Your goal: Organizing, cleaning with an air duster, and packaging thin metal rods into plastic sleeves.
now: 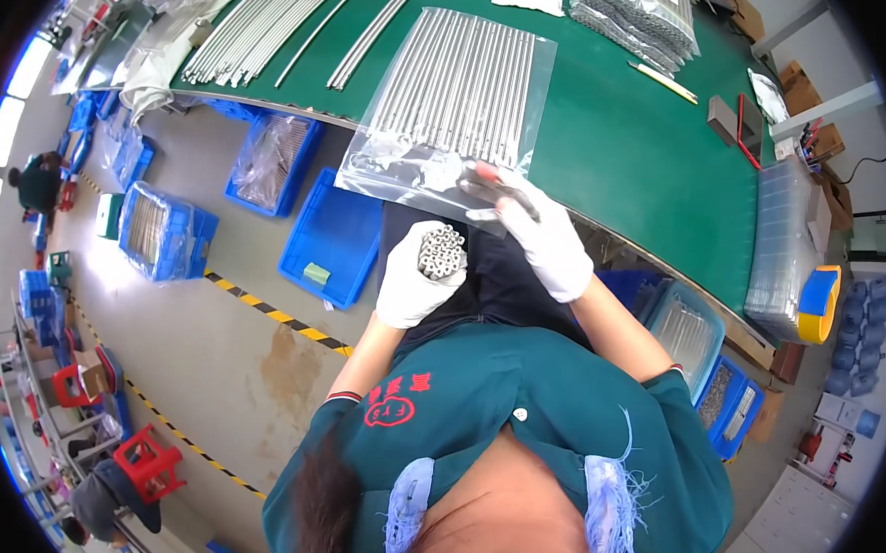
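Observation:
My left hand, in a white glove, is closed around a bundle of thin metal tubes held above my lap. Their hollow ends point up. A clear plastic bag lies on the green table with its near end hanging over the edge. Inside it are several silvery tubes in a row, side by side. My right hand, gloved in white with greyish fingertips, hovers at the near end of the bag. Its thumb and fingers are apart and slightly blurred; whether they touch the plastic I cannot tell.
More tubes lie loose on the green table at the left. Stacked packs, a pale stick and a grey block sit at the right. Blue crates stand on the floor left of me.

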